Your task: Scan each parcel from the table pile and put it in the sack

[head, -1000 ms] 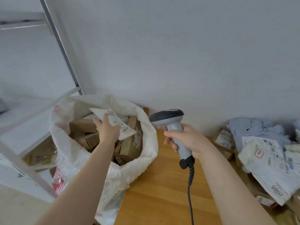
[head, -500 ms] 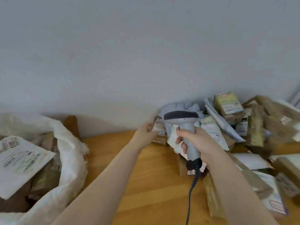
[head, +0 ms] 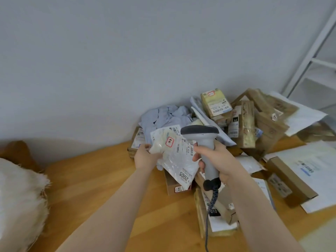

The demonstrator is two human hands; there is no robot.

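— Parcel status?
— Left hand pinches its edge, label up for reading, just above the pile. Right hand grips the scanner handle, with the scanner's head beside the label.
— Obstacles?
— Sack lies well left of that hand, across the table. Its mouth is probably out of view.

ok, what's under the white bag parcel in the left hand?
A brown cardboard box on the table shows below the white bag parcel the left hand grips. Its top is mostly covered; anything else beneath is hidden.
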